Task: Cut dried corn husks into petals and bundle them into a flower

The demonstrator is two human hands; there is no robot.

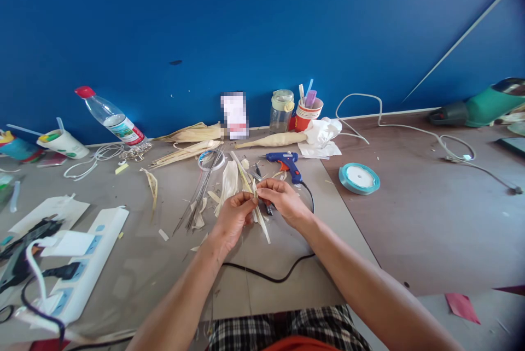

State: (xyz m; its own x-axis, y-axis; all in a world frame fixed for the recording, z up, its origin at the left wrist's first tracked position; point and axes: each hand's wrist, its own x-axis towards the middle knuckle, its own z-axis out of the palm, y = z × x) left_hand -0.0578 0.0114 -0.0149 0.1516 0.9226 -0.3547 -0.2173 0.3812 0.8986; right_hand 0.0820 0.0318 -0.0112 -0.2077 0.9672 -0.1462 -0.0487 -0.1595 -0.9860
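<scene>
My left hand and my right hand meet over the middle of the table. Between their pinched fingertips they hold a pale dried husk strip, whose lower end hangs down toward me. Both hands are closed on it. Loose husk pieces lie just behind my left hand. A bundle of thin wires rests to the left, its upper end over a white tape roll. Behind my right hand lies a blue glue gun.
A ring of blue ribbon lies right. Along the wall stand a jar, a red cup with pens and a tilted bottle. A power strip lies left. A black cord crosses before my hands.
</scene>
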